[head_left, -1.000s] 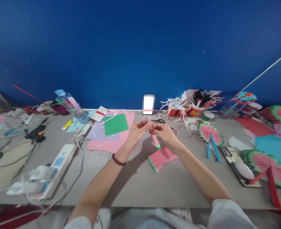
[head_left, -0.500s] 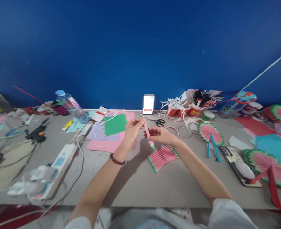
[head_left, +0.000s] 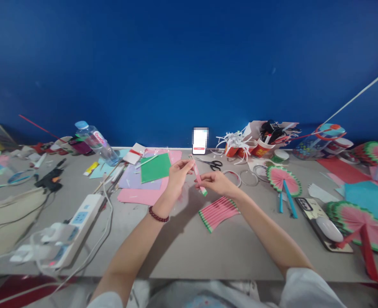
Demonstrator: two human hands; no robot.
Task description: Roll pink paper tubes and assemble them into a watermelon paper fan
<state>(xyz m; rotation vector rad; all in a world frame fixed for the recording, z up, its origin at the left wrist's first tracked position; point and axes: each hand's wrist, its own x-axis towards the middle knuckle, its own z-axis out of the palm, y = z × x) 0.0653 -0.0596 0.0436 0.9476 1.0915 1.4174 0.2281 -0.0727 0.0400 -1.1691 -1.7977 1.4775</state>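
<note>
Both my hands hold one narrow folded pink paper strip with a green end, raised above the grey table. My left hand, with a dark bead bracelet at the wrist, pinches the strip's upper end. My right hand pinches it lower down, near the green tip. Just below my right hand a pleated pink paper with green edges lies flat on the table.
Pink, purple and green paper sheets lie behind my left hand. Scissors, wire rings and cups of scraps stand at the back. Finished watermelon fans fill the right side; a power strip, glue gun and bottle the left.
The strip has been unfolded from a thick bundle into a thinner strip and lifted a little. My left hand shifted left to its upper end; my right hand stayed low.
</note>
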